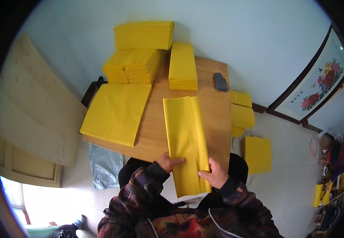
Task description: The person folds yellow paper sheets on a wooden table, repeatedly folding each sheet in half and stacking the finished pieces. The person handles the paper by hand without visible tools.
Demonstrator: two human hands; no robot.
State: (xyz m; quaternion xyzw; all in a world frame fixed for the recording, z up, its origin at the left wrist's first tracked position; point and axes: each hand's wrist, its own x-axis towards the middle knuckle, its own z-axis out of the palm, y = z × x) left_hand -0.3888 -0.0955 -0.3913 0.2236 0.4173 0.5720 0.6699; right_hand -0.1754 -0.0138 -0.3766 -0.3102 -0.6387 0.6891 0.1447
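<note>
A folded length of yellow paper [184,135] is held lengthwise in front of me, its far end over the wooden table [216,119] and its near end above my lap. My left hand [168,162] grips its left edge, thumb on top. On the right edge my right hand [216,174] does the same, fingers tucked underneath and hidden. Lengthwise creases run down the paper. A flat stack of wide yellow sheets [116,113] lies at the table's left, and beyond the held paper is a narrow stack of folded yellow paper [183,65].
Taller yellow paper bundles [134,65] are piled at the back left. A grey glove [220,82] lies near the table's right edge. More yellow bundles [242,115] and a yellow-topped block [257,154] stand right of the table. A silvery bag [105,166] is at left; another person [338,158] sits far right.
</note>
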